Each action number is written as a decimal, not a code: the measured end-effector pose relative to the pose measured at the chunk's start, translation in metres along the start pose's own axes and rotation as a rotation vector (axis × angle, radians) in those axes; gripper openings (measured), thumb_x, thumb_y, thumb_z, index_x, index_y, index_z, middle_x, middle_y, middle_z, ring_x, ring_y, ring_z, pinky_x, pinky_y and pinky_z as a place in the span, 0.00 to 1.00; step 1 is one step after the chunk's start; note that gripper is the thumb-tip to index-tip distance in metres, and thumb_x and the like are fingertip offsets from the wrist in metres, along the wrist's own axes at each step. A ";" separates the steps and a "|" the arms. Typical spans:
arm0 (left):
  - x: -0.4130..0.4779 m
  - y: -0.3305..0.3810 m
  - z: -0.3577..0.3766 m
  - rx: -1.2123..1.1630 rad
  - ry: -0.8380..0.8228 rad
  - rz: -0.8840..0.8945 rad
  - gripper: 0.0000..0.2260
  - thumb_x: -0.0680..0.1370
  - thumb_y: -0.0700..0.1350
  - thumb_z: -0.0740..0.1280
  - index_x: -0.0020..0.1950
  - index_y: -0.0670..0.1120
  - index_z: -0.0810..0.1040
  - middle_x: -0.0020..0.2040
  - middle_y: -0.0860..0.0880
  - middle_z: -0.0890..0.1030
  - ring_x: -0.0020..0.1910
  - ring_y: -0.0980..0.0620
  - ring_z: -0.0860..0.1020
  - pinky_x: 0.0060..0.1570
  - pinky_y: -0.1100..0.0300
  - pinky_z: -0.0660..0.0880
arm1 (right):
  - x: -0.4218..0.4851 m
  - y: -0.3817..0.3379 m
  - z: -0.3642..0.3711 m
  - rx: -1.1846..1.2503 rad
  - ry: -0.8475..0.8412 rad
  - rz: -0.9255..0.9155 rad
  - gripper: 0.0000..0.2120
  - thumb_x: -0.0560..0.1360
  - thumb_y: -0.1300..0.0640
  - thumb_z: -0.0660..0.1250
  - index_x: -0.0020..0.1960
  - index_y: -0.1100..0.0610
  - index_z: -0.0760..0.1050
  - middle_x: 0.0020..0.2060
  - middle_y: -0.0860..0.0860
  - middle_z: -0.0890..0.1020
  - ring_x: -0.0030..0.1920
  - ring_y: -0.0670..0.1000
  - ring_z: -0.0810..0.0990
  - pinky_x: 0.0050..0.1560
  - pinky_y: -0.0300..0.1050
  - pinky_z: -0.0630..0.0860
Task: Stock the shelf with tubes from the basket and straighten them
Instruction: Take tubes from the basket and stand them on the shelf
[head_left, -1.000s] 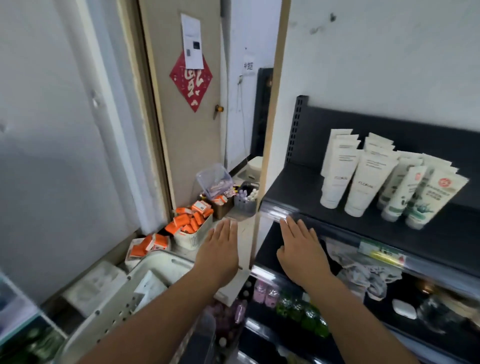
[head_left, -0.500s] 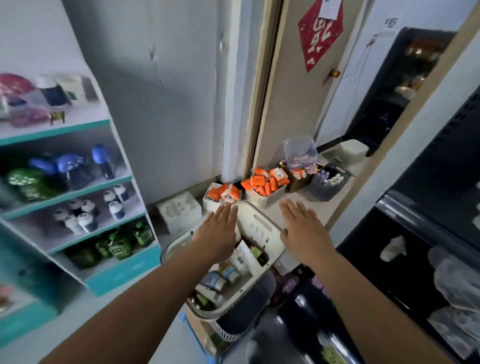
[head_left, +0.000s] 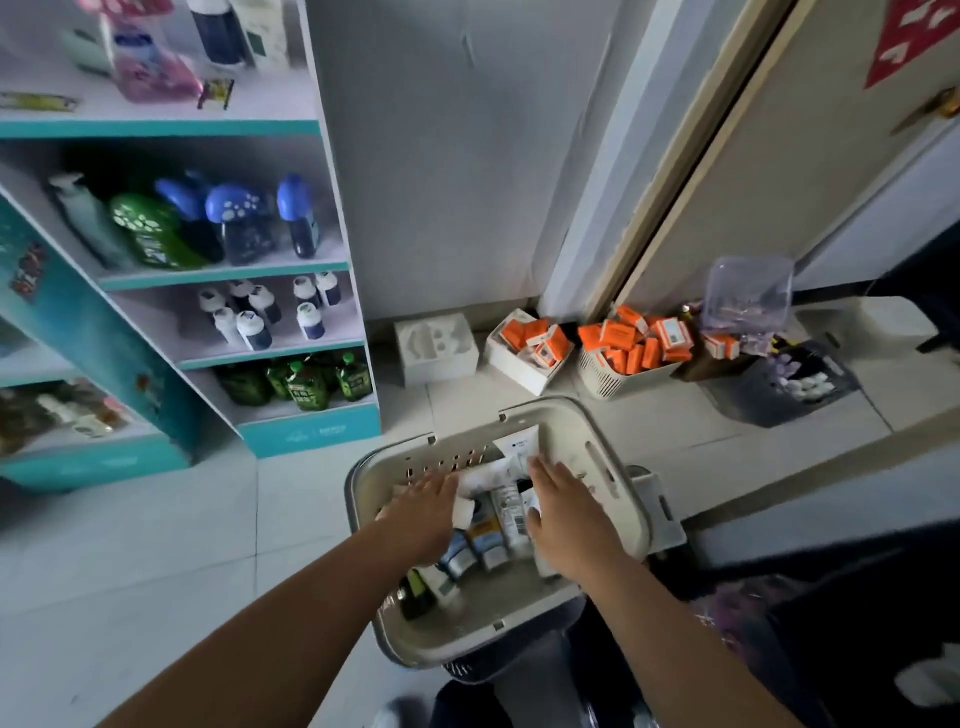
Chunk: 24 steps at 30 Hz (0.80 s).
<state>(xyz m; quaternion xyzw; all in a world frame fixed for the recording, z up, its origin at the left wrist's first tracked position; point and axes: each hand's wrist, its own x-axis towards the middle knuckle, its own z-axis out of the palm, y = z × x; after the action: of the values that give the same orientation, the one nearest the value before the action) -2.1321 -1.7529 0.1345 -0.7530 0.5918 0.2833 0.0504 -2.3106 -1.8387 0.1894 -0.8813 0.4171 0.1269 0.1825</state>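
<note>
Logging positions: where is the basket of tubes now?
Head view, low centre: the cream basket stands right of the teal shelf, nearer than the orange boxes, left hand and right hand over its tubes.

A teal-edged shelf unit (head_left: 311, 428) is standing on pale floor tiles (head_left: 130, 545), backing onto a plain grey-white wall (head_left: 441, 156). Blue-capped bottles (head_left: 244, 223) are sitting on its middle level, small white-capped bottles (head_left: 254, 322) one level below, and green pouches (head_left: 306, 384) on its lowest level. Just right of the unit, a white moulded tray (head_left: 436, 348) is lying at the foot of the wall. Further right, a white box (head_left: 519, 366) and a slatted bin (head_left: 610, 382) are holding orange cartons (head_left: 631, 343). Further right still, a cream door frame (head_left: 691, 156) is rising beside a beige door (head_left: 831, 171), which is carrying a red paper decoration (head_left: 914, 41). Soft, dim light is falling evenly across the unit and floor.
</note>
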 end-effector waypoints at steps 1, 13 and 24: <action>0.004 -0.002 0.009 -0.015 -0.025 -0.026 0.33 0.79 0.42 0.63 0.79 0.44 0.49 0.79 0.43 0.51 0.78 0.44 0.52 0.75 0.47 0.56 | 0.008 0.003 0.009 0.021 -0.029 0.002 0.30 0.83 0.52 0.55 0.80 0.54 0.45 0.79 0.49 0.50 0.79 0.52 0.50 0.78 0.49 0.52; 0.044 -0.010 0.060 -0.011 -0.045 -0.271 0.28 0.78 0.47 0.65 0.76 0.45 0.58 0.74 0.43 0.62 0.71 0.43 0.64 0.67 0.50 0.66 | 0.069 0.039 0.084 0.281 -0.271 0.353 0.31 0.77 0.52 0.66 0.76 0.57 0.58 0.69 0.56 0.68 0.66 0.56 0.72 0.62 0.49 0.71; 0.082 0.016 0.059 -0.106 -0.002 -0.242 0.24 0.74 0.44 0.66 0.70 0.47 0.65 0.66 0.45 0.70 0.65 0.44 0.69 0.64 0.51 0.65 | 0.087 0.062 0.115 0.316 -0.178 0.526 0.20 0.74 0.55 0.70 0.63 0.60 0.70 0.60 0.57 0.76 0.60 0.59 0.77 0.57 0.50 0.75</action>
<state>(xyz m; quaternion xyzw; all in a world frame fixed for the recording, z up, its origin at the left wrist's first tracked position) -2.1566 -1.8040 0.0499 -0.8202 0.4807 0.3070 0.0447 -2.3133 -1.8864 0.0394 -0.6896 0.6274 0.1799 0.3136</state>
